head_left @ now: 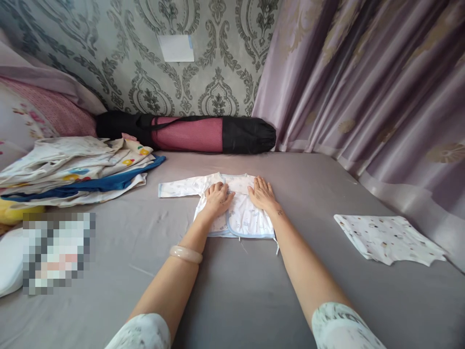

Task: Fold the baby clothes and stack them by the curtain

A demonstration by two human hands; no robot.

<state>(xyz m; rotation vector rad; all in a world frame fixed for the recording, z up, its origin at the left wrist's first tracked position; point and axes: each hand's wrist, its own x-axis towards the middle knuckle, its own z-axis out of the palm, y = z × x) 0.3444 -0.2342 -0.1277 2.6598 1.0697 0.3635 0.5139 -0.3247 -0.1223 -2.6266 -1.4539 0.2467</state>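
Note:
A small white baby shirt (242,218) with pale blue trim lies flat on the grey bed sheet (232,291). Its left sleeve stretches out to the left; the right side looks folded in. My left hand (217,198) rests on the shirt's chest with fingers curled lightly on the cloth. My right hand (262,193) lies flat, palm down, on the shirt's upper right part. A pale bangle (185,253) sits on my left wrist.
A pile of printed clothes (78,167) lies at the left. A folded spotted cloth (388,239) lies at the right. A black and pink rolled bag (189,132) sits against the patterned wall. Pillows stand far left, purple curtains hang at the right.

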